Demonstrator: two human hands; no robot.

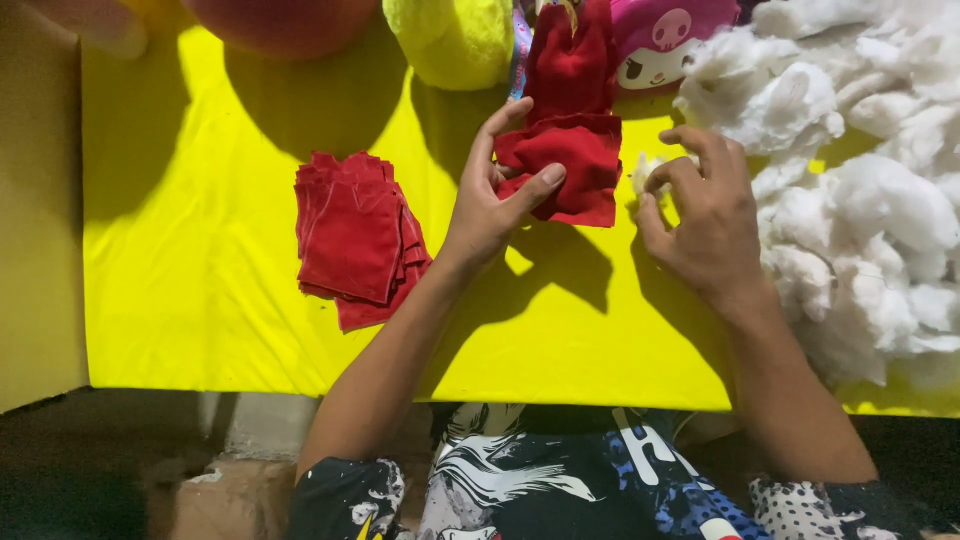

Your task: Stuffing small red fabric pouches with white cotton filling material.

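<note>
Fingers (545, 180) around red fabric pouch (565, 165)

Both hands reach forward, left hand (487, 200) pinching with thumb extended, right hand (705, 215) curled, fingers bent

Two hands are in view: the left hand (490, 205) near the centre and the right hand (700, 215) at about three o'clock from it. One red fabric piece (570, 165) sits in the left hand's fingers. One stack of red fabric squares (352, 240) lies at nine o'clock from the left hand; its layers overlap too closely to count. One large heap of white stuffing (860, 190) fills the three o'clock side, with one small tuft (645, 172) under the right hand's fingertips. Along the twelve o'clock edge sit one yellow plush ball (450, 40), one pink plush face (665, 40) and one reddish round plush (285, 22). One yellow cloth (190, 300) covers the table.
</note>
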